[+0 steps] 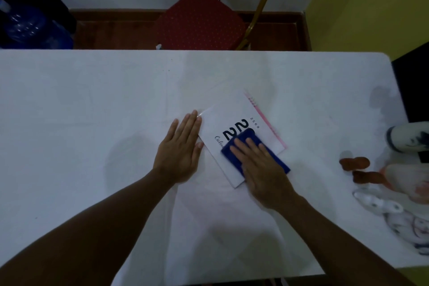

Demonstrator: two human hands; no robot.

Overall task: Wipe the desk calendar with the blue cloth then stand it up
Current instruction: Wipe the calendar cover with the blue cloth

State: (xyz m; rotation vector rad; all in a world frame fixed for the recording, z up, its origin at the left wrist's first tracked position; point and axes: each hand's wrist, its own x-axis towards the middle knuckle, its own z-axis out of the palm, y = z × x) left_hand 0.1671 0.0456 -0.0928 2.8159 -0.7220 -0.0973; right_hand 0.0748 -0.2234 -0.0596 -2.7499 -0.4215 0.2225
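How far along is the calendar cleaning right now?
Done: nothing visibly finished. In hand: the right hand presses the blue cloth flat on the desk calendar, wiping its cover, while the left hand lies flat at its edge to steady it. Left: finish wiping, then stand the calendar up; it lies flat on the table.

Flat calendar under both hands on a white bench

The desk calendar [234, 127] lies flat and askew on the bench [92, 100]. The right hand [260, 169] presses the blue cloth [246, 139] onto its cover, fingers spread flat. Just left of that grip, the left hand [181, 153] lies palm-down, fingertips touching the calendar's left edge.
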